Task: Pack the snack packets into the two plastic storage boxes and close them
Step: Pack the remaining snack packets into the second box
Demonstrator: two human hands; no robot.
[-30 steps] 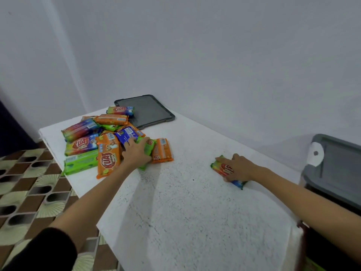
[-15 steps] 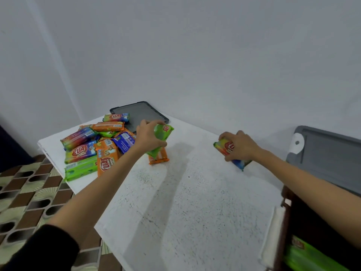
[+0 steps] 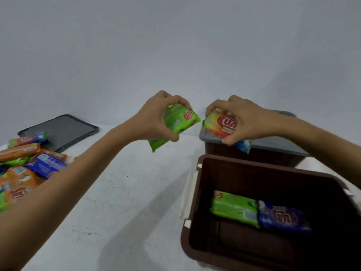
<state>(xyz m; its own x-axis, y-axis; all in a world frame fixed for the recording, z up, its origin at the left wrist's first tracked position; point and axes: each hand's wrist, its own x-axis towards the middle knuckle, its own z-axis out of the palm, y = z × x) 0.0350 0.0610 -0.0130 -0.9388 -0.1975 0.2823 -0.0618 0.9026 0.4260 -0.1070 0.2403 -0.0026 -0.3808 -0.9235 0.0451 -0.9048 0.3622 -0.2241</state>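
Note:
My left hand grips a green snack packet in the air above the white table. Beside it, my right hand holds a rainbow-coloured packet over the far box. An open brown storage box stands at the lower right with a green packet and a blue packet lying inside. Behind it is a second brown box covered by a grey lid. A pile of packets lies at the left.
A loose dark grey lid lies flat at the table's far left, behind the pile. A plain grey wall rises behind the table. A white latch hangs on the open box's left side.
Both hands have lifted their packets off the table and brought them together toward the boxes. The view has swung right and down, so the open box now shows.

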